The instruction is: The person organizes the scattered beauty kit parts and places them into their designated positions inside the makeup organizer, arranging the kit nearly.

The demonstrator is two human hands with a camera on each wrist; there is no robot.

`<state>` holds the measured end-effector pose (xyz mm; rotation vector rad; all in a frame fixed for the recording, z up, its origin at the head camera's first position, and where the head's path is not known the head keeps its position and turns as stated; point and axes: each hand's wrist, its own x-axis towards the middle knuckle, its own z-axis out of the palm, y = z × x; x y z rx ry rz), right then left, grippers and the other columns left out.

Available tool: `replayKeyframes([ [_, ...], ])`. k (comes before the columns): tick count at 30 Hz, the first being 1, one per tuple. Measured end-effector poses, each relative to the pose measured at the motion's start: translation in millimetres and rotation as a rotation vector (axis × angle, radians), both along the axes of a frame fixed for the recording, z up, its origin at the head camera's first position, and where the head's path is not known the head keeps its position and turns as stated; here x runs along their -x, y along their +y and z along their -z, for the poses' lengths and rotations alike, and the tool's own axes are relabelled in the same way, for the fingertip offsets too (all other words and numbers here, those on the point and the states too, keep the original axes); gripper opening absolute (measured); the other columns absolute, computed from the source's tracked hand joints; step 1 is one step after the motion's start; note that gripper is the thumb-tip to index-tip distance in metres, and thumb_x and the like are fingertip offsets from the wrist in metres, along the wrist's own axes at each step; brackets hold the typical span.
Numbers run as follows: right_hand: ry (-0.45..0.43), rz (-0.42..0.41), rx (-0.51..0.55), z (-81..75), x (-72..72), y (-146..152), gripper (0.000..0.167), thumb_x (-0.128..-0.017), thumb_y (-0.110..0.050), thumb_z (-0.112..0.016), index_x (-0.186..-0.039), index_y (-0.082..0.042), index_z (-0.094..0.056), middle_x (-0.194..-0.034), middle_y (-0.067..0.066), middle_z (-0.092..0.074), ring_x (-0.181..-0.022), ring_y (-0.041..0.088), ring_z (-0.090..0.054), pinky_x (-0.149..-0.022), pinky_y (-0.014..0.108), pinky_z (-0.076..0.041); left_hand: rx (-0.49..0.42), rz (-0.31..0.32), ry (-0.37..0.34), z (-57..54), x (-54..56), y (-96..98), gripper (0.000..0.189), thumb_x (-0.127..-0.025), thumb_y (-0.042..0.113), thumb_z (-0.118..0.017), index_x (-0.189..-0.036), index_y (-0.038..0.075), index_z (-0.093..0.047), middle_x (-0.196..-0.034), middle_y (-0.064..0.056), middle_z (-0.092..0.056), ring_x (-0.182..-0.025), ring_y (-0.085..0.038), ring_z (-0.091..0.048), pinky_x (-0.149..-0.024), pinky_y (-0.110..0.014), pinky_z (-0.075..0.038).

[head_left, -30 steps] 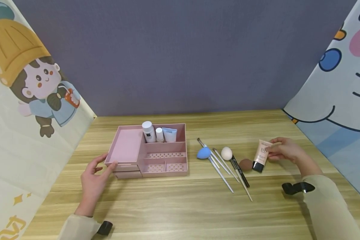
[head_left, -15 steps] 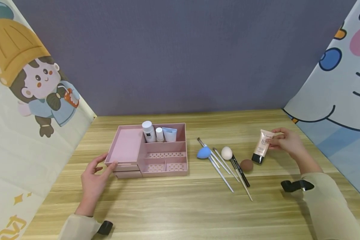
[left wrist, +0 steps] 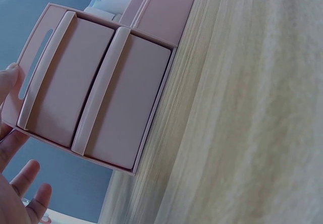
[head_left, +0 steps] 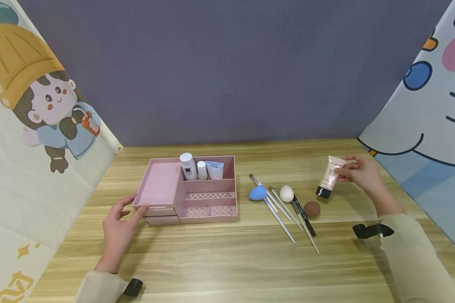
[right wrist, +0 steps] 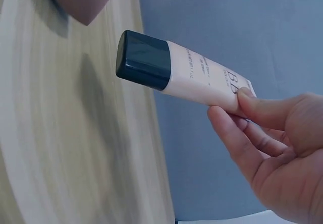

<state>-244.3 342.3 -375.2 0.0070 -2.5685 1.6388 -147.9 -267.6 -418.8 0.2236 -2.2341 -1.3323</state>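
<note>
My right hand [head_left: 361, 174] pinches a pale pink BB cream tube [head_left: 330, 174] near its flat end, thumb against fingers. The tube's black cap [right wrist: 144, 60] points down, and the right wrist view shows it raised over the table with a shadow below. At the left, my left hand [head_left: 118, 229] holds the front left corner of a pink makeup organizer [head_left: 161, 183], thumb on the front edge. Two drawers [left wrist: 128, 100] in its front are closed. A white-capped bottle [head_left: 188, 167], a smaller bottle [head_left: 202, 170] and a light blue tube [head_left: 214, 170] stand in its rear compartment.
Between organizer and right hand lie several makeup brushes [head_left: 278, 221], a black pen-like stick [head_left: 306, 219], and blue [head_left: 258, 193], cream [head_left: 286, 193] and brown [head_left: 311, 209] makeup sponges. A dark grey panel [head_left: 227, 75] rises behind the wooden table [head_left: 212, 261].
My right hand has lifted the BB cream tube and moved it back, away from the brown sponge. The left hand and organizer have stayed in place.
</note>
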Motion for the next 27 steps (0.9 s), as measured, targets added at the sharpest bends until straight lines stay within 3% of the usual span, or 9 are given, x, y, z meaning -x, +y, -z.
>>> replayKeyframes([
  [7,0.048,0.014,0.012,-6.9,5.1,-11.8,0.044,-0.092,0.011,-0.062,-0.128,0.018,-0.038,-0.076,-0.003,-0.068,-0.063,0.006,-0.067,-0.063,0.028,-0.059,0.004,-0.002,-0.008,-0.3,-1.5,0.8,0.042,-0.085,0.013,-0.08,-0.124,0.001,-0.067,-0.118,0.0,-0.065,-0.104,0.007,-0.049,-0.084,-0.025,-0.041],
  [14,0.12,0.031,0.01,-11.7,7.5,-24.9,0.042,-0.091,0.013,-0.061,-0.127,0.018,-0.04,-0.072,-0.012,-0.064,-0.062,0.002,-0.065,-0.062,0.023,-0.057,0.006,0.0,-0.003,-0.6,-2.3,1.2,0.042,-0.086,0.013,-0.08,-0.124,0.002,-0.067,-0.119,0.002,-0.066,-0.105,0.007,-0.05,-0.085,-0.024,-0.041],
  [20,0.166,0.056,-0.053,-14.0,10.0,-36.9,0.039,-0.091,0.01,-0.064,-0.125,0.017,-0.045,-0.072,-0.011,-0.065,-0.061,-0.001,-0.064,-0.06,0.021,-0.057,0.007,-0.005,0.005,-0.3,-3.4,1.3,0.042,-0.085,0.011,-0.08,-0.124,0.002,-0.067,-0.113,0.014,-0.062,-0.104,0.007,-0.05,-0.084,-0.022,-0.041],
  [27,0.203,0.048,-0.13,-21.2,9.7,-56.4,0.039,-0.092,0.005,-0.066,-0.126,0.016,-0.049,-0.082,0.016,-0.068,-0.06,-0.003,-0.062,-0.06,0.021,-0.057,0.016,-0.012,0.015,-0.7,-3.5,1.5,0.042,-0.084,0.009,-0.08,-0.123,0.001,-0.067,-0.112,0.016,-0.061,-0.103,0.008,-0.05,-0.083,-0.023,-0.041],
])
